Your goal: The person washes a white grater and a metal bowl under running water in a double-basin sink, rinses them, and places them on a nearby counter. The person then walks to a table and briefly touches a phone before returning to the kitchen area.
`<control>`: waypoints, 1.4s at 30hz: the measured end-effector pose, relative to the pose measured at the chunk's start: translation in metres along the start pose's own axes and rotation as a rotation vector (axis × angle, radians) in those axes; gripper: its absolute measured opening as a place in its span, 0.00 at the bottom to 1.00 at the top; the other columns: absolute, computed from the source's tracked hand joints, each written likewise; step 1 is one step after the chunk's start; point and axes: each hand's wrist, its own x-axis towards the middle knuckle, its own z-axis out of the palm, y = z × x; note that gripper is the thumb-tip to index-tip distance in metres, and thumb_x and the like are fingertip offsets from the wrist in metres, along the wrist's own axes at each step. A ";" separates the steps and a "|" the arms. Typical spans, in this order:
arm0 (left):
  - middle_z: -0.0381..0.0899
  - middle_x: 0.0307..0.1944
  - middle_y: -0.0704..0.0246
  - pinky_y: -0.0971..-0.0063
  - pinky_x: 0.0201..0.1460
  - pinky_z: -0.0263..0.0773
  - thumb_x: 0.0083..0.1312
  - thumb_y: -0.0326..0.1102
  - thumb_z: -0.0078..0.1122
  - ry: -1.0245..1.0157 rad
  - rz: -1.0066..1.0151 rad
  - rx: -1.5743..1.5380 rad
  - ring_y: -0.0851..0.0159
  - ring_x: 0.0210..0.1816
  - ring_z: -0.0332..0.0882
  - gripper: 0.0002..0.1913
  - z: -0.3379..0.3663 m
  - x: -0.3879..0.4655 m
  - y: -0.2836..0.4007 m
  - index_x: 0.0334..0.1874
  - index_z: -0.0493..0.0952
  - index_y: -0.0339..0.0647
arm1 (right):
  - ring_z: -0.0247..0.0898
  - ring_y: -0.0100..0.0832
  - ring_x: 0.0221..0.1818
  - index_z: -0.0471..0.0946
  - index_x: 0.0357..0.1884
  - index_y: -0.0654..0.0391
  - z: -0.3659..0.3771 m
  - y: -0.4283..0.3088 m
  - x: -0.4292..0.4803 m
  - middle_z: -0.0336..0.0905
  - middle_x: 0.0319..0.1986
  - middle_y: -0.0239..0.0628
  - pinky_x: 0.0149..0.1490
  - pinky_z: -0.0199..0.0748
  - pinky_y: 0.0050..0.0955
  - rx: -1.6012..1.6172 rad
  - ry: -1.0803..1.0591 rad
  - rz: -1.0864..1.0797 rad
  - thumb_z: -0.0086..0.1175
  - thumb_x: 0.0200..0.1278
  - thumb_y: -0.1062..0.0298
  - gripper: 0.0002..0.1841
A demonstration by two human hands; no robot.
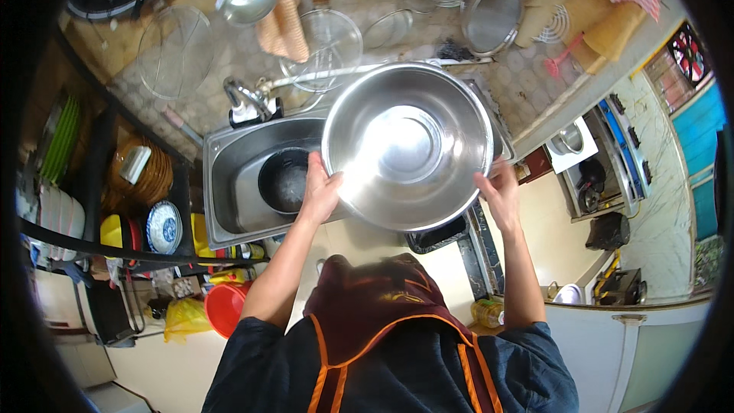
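A large stainless steel bowl [367, 183] is held up between my two hands, its hollow side towards me. My left hand [321, 187] grips the rim at the left, and my right hand [500, 195] has the rim at the lower right, slightly blurred. Behind and left of the bowl lies a stainless steel sink [221, 183], partly hidden by it. In the sink basin stands a round dark pan [285, 180]. A chrome faucet [250, 98] rises at the sink's back edge.
Strainers, including a deep sieve [491, 17], and a ladle [248, 3] hang on the tiled wall. At the left, a black shelf [189, 206] holds stacked dishes. A red bucket [225, 307] stands below it. At the right is a stove [616, 143].
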 end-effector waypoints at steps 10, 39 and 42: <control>0.81 0.52 0.67 0.72 0.54 0.75 0.65 0.24 0.64 0.119 0.209 0.026 0.69 0.48 0.79 0.17 -0.048 0.008 -0.004 0.57 0.75 0.36 | 0.79 0.32 0.46 0.83 0.47 0.66 0.033 0.031 0.063 0.85 0.42 0.42 0.51 0.76 0.29 0.457 0.059 -0.410 0.60 0.63 0.64 0.17; 0.82 0.58 0.56 0.54 0.78 0.55 0.58 0.33 0.61 -0.021 0.488 0.563 0.54 0.71 0.69 0.09 -0.038 -0.040 0.029 0.23 0.75 0.39 | 0.76 0.36 0.49 0.82 0.48 0.61 0.076 0.032 0.064 0.82 0.44 0.39 0.57 0.72 0.38 0.777 0.115 -0.356 0.51 0.65 0.53 0.21; 0.85 0.51 0.58 0.50 0.78 0.54 0.53 0.32 0.64 0.153 0.341 0.101 0.52 0.69 0.72 0.09 -0.051 -0.045 0.030 0.20 0.74 0.41 | 0.76 0.37 0.49 0.81 0.48 0.61 0.085 0.025 0.060 0.82 0.44 0.40 0.56 0.73 0.39 0.706 0.129 -0.387 0.51 0.65 0.54 0.21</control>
